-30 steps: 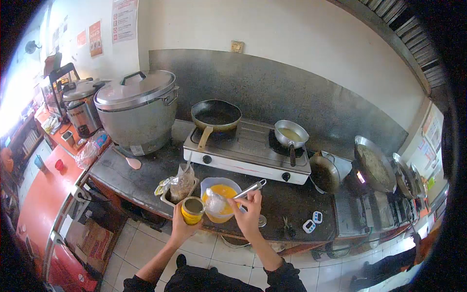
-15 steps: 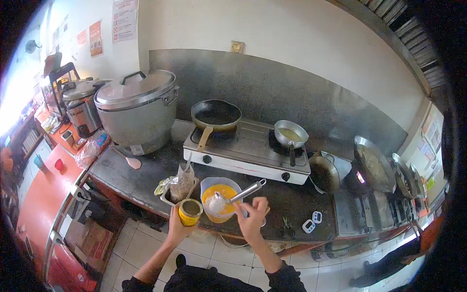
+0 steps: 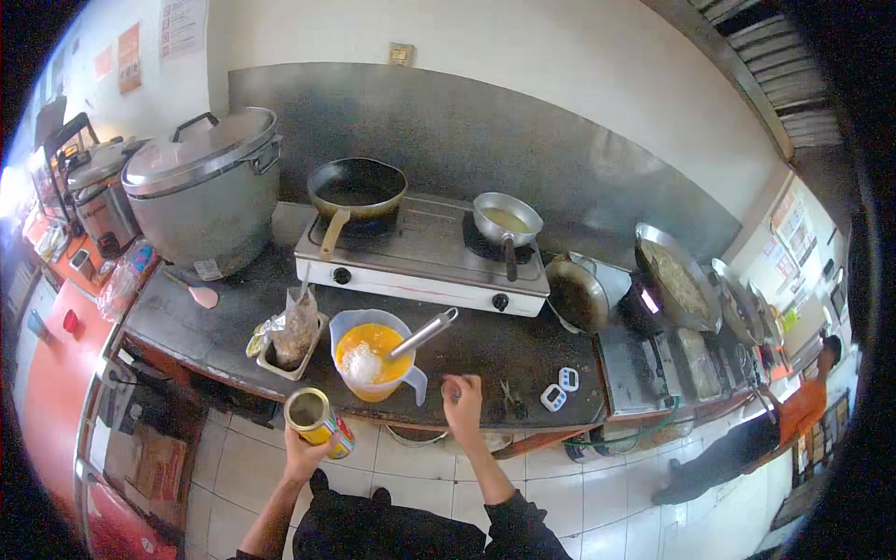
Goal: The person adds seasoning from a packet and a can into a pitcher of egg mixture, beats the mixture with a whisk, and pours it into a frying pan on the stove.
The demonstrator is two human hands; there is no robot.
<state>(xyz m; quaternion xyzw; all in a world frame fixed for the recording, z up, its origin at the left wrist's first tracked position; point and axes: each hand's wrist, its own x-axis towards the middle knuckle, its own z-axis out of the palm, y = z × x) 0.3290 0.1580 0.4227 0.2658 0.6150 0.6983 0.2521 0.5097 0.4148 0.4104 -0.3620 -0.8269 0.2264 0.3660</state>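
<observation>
My left hand (image 3: pixel 308 457) grips an open yellow tin can (image 3: pixel 330 431) with a coloured label, tilted over the floor in front of the counter. Just right of the jug's handle, my right hand (image 3: pixel 464 411) is up with its fingers curled; whatever they hold, if anything, I cannot make out. The translucent plastic jug (image 3: pixel 417 381) contains a yellow-orange liquid (image 3: pixel 378 338) with a mound of white powder (image 3: pixel 360 362) on it. A metal-handled whisk (image 3: pixel 425 333) leans in the jug, its head sunk in the mix. Neither hand touches the jug.
Left of the jug stands a small tray (image 3: pixel 287 370) with a plastic bag (image 3: pixel 297 336). Behind is a two-burner stove (image 3: pixel 411 280) with a frying pan (image 3: pixel 357 187) and a saucepan (image 3: pixel 509 217). Two timers (image 3: pixel 560 390) and scissors (image 3: pixel 511 397) lie rightward. Another person (image 3: pixel 793 420) stands far right.
The view has shifted right. My left hand has drawn the can away from the jug, toward my body. My right hand has moved away from the whisk, past the jug's handle, and its fingers have curled.
</observation>
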